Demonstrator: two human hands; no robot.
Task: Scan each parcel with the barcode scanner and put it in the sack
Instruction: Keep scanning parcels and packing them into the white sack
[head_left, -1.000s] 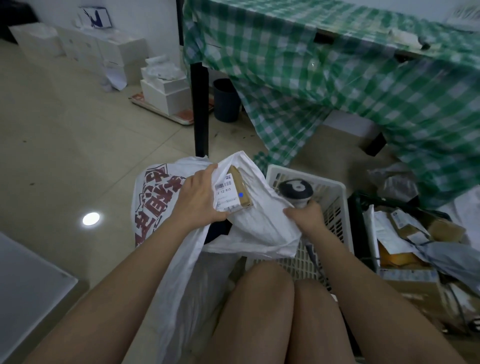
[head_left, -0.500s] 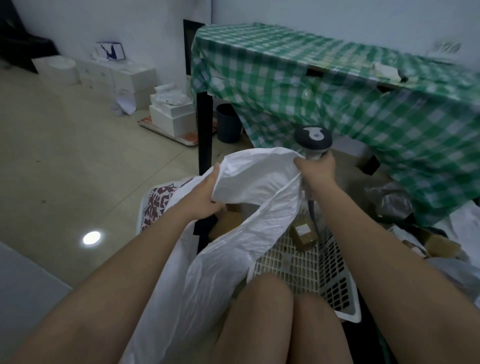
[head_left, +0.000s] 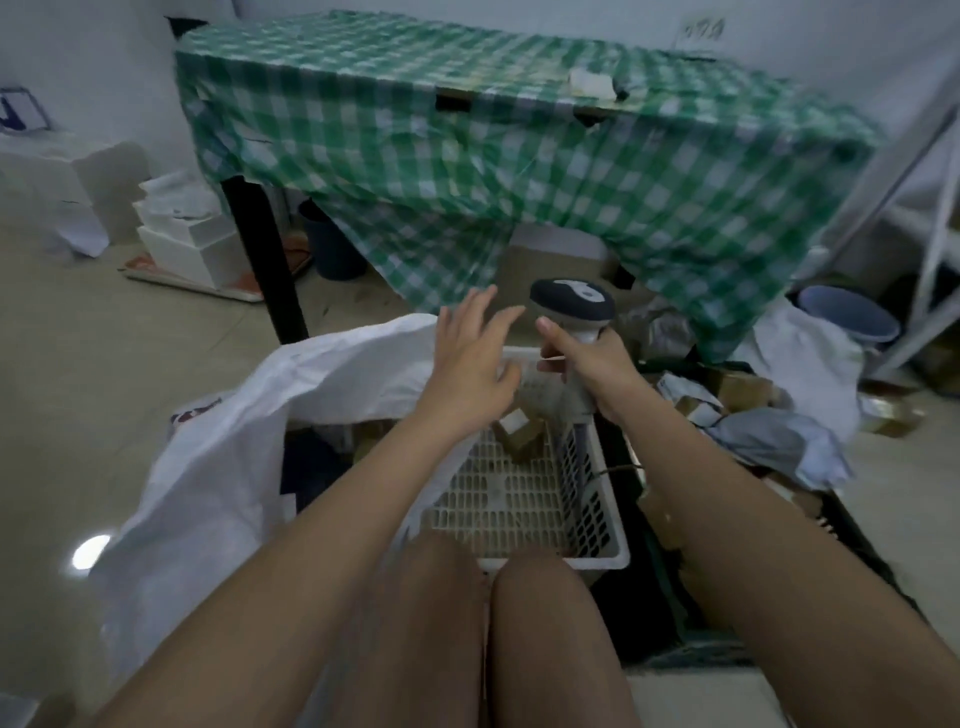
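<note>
My right hand (head_left: 592, 371) grips the handle of the barcode scanner (head_left: 571, 306), whose dark head points upward above the far edge of the white slotted basket (head_left: 602, 540). My left hand (head_left: 470, 358) hovers with spread fingers over the basket, holding nothing. Small brown cardboard parcels (head_left: 522, 434) with white labels lie inside the basket beneath that hand. The white woven sack (head_left: 218, 467) slumps open on the floor to the left of the basket, its mouth (head_left: 332, 441) dark, with a parcel dimly visible inside.
A table with a green checked cloth (head_left: 467, 156) stands just beyond the basket, its black leg (head_left: 265, 260) by the sack. More parcels and grey mailers (head_left: 769, 431) are heaped at the right. White boxes (head_left: 187, 244) sit at the far left. My knees are below the basket.
Both hands have let go of the sack's rim, and the sack has slumped down. My left hand has moved right over the basket with fingers spread. The scanner stays raised.
</note>
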